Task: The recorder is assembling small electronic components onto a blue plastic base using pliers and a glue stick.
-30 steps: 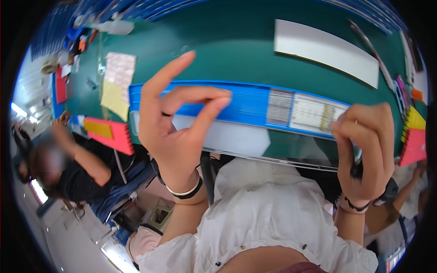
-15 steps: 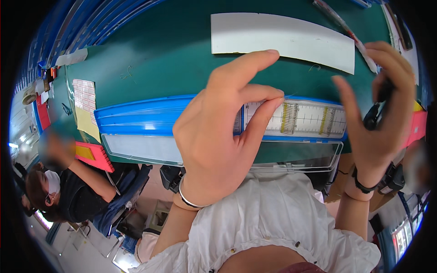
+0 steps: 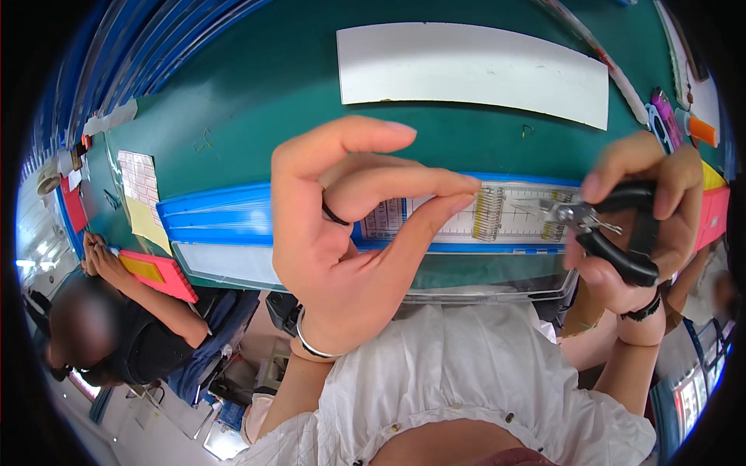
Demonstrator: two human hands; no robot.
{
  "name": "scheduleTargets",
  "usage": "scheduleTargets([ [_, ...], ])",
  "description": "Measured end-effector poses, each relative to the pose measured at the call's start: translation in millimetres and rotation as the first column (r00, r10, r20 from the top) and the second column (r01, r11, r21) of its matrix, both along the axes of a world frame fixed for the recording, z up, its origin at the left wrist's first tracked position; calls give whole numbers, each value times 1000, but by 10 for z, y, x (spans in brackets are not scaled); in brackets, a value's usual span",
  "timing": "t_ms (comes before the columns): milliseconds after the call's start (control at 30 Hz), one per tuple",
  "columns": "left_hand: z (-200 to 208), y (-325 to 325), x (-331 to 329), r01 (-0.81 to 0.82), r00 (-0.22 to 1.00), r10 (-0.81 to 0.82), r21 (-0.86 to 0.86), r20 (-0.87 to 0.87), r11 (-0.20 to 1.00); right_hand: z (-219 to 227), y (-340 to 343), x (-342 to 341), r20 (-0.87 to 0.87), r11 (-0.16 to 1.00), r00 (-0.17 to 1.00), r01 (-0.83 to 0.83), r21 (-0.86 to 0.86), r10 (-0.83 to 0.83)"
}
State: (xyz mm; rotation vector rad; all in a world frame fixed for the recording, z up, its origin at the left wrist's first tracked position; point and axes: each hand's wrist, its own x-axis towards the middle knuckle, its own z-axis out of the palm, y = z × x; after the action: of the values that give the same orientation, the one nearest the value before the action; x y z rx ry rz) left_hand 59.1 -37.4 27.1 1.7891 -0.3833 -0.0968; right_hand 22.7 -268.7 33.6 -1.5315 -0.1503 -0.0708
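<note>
My left hand point(image 3: 338, 248) is over the long blue case point(image 3: 214, 216), thumb and forefinger pinched together. Whatever lies between those fingertips is too small to make out. They are beside a row of fine, wire-like loops point(image 3: 488, 213) with yellow parts, laid across a ruled card in the case. A second such row is partly hidden behind the pliers. My right hand point(image 3: 678, 186) is closed round black-handled pliers point(image 3: 575, 213), their metal jaws pointing left above the card. The case's clear lid point(image 3: 497, 283) lies open toward me.
Behind the case, a white strip point(image 3: 474, 74) lies on the green table point(image 3: 256, 116); thin curled bits point(image 3: 203, 141) lie there too. A long pen-like tool point(image 3: 602, 58) and an orange-tipped item point(image 3: 702, 130) are far right. Another person's arm point(image 3: 159, 299) is at left, near a red pad point(image 3: 175, 278).
My right hand has turned, bringing the pliers into plain view near the case. The left hand has shifted slightly left and lower, still pinching. At left, the other person's hands have come together.
</note>
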Motion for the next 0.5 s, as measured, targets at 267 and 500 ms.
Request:
scheduleTargets([
  [267,-38,-14,-16,-18,1000,18,-25,-3,1000,-17,-57,41,-53,983,989,-145,-114,139],
  [500,-18,13,-15,15,1000,-14,-23,22,1000,26,-15,-34,-142,998,989,-40,-52,32],
])
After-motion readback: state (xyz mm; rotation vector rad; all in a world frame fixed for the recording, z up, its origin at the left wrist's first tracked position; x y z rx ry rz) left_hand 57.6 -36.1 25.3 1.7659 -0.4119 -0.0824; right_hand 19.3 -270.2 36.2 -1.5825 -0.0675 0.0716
